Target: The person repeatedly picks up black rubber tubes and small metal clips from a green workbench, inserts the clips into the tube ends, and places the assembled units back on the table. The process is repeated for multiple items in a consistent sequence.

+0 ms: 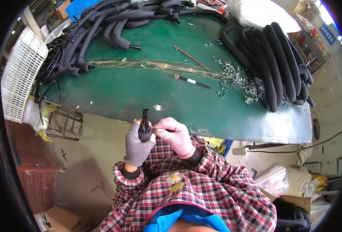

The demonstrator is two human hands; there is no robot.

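My left hand [136, 147], in a grey glove with bare fingertips, is wrapped round the end of a black foam-covered tube [144, 133] in front of my lap. A thin, shiny black pipe [145, 114] sticks up out of that foam end. Close against its right side is my right hand [176, 137], in a pinkish glove, with thumb and forefinger pinched together. What lies between those fingertips is too small to tell. The rest of the held tube is hidden by my left hand and sleeve.
Ahead stands a green-topped table [140, 92]. Black foam tubes [117, 19] heap at its far left, and a bundle of bent ones [271, 65] lies right, beside scattered metal clips [236, 79]. Two thin strips [192, 58] rest mid-table. A white basket [22, 73] stands left.
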